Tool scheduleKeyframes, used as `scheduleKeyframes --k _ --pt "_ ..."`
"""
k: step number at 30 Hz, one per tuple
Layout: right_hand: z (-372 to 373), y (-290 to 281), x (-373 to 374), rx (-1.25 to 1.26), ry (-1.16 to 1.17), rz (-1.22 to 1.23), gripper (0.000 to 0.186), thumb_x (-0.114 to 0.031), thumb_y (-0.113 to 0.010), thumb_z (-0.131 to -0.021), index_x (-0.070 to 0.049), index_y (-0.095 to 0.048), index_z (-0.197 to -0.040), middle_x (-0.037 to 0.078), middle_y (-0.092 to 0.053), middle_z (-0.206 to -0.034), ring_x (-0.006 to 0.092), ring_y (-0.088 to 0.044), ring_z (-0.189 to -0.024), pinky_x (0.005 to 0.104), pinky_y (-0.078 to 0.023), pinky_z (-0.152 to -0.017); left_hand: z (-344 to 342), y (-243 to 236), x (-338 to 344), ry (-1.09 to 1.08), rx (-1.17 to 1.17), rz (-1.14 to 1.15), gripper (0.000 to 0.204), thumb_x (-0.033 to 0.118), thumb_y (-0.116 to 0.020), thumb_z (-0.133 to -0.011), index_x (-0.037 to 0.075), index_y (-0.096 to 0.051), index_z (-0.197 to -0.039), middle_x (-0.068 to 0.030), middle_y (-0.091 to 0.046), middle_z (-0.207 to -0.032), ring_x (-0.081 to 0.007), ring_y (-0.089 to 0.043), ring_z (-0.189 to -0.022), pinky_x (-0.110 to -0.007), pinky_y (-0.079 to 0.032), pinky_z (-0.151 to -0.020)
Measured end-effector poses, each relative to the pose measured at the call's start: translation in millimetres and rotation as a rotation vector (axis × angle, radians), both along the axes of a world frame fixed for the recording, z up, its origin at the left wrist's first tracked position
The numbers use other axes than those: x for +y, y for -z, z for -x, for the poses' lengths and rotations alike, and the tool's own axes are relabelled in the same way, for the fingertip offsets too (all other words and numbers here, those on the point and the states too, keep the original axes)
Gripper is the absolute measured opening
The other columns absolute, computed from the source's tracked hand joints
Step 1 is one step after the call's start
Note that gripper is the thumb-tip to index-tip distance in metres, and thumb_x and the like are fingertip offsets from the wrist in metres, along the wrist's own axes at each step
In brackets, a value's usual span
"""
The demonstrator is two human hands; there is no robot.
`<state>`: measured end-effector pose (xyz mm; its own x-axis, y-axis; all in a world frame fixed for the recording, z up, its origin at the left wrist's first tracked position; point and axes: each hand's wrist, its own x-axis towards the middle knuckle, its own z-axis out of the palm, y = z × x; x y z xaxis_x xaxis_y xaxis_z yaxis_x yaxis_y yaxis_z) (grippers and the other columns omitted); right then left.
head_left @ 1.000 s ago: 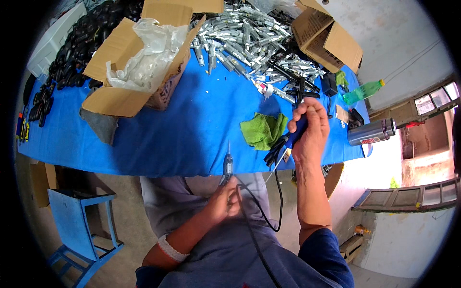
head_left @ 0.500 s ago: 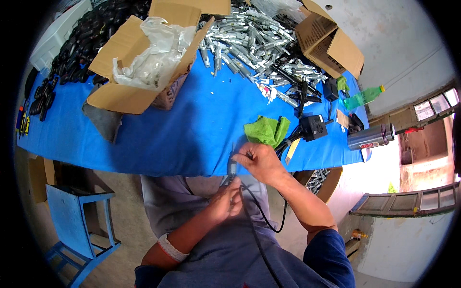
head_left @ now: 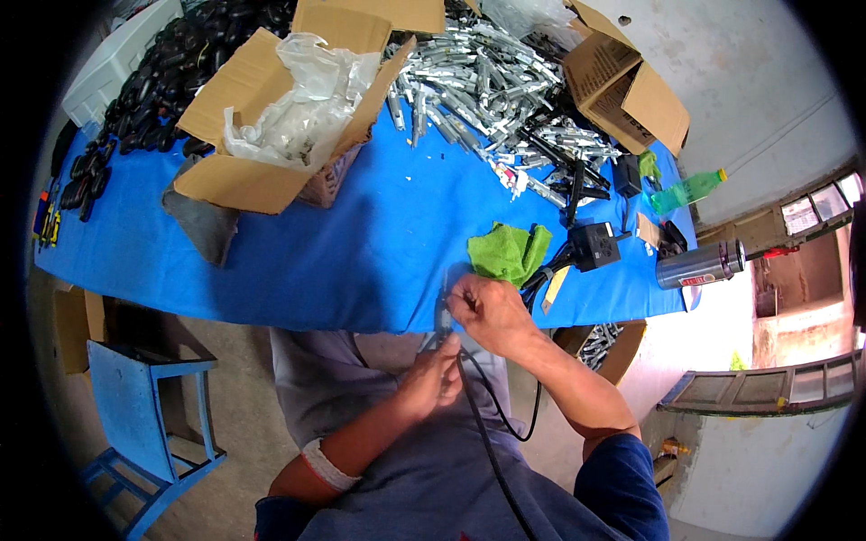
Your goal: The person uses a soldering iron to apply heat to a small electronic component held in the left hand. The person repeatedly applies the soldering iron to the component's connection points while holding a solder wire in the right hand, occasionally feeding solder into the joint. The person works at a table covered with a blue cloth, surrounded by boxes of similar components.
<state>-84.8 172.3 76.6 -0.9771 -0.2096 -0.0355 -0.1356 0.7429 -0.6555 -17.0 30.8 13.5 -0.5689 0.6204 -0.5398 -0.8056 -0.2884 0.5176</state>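
right hand (head_left: 496, 314) has moved since a second ago: then up by the dark gear at right of centre, it now sits at the middle of the frame, next to the left hand (head_left: 435, 374). the view has also shifted slightly.

slim grey device (head_left: 443, 316): upright at frame centre, in front of the near edge of the blue tablecloth (head_left: 298, 279). left fingers are closed around its lower end. right fingers are bent in at its upper part (blurred here; cannot tell whether they pinch it or only rest beside it). hands are close together, right one slightly higher. black cord (head_left: 488, 446) runs from near the left hand to the lower edge of the frame, with a loop to the right.

just right of centre: crumpled green cloth (head_left: 508, 252), then black boxy unit (head_left: 594, 246) with bundled cables (head_left: 539, 281). upper centre: heap of grey pieces (head_left: 483, 81). upper left: open cardboard box (head_left: 242, 185) holding a clear plastic bag (head_left: 311, 108), dark heap (head_left: 194, 68) behind. right: metal flask (head_left: 695, 267) lying on its side, green bottle (head_left: 690, 191) above it.
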Motion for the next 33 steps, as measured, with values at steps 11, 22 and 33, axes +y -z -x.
scheduleKeyframes --k 11,22,33 --pt "3.5 -2.9 3.0 -0.020 -0.064 -0.048 0.005 -0.005 -0.061 -0.076 -0.001 -0.058 -0.079 0.016 -0.058 -0.063 0.0271 -0.058 -0.054 0.0362 -0.044 -0.052 0.0 -5.2 3.8 -0.021 0.022 0.132 0.062 0.061 -0.042 -0.091 0.007 -0.043 -0.061 -0.0050 -0.043 -0.051 -0.0137 -0.040 -0.042 -0.028 -0.031 -0.038" --pt "7.1 -7.1 2.9 -0.175 0.002 -0.009 0.015 -0.016 -0.063 -0.087 -0.001 -0.063 -0.088 0.016 -0.057 -0.064 0.0241 -0.054 -0.056 0.0363 -0.044 -0.055 0.2 -3.6 9.9 -0.084 0.003 0.183 0.059 0.058 -0.047 -0.091 0.007 -0.044 -0.061 -0.0065 -0.045 -0.050 -0.0153 -0.043 -0.040 -0.028 -0.030 -0.035" --pt "5.8 -5.1 2.4 -0.117 -0.048 -0.040 0.011 -0.012 -0.061 -0.084 -0.001 -0.059 -0.085 0.016 -0.057 -0.064 0.0254 -0.055 -0.056 0.0373 -0.043 -0.054 -1.4 -1.8 9.7 -0.082 -0.005 0.246 0.060 0.060 -0.050 -0.089 0.007 -0.046 -0.059 -0.0046 -0.045 -0.049 -0.0159 -0.045 -0.039 -0.028 -0.032 -0.034"
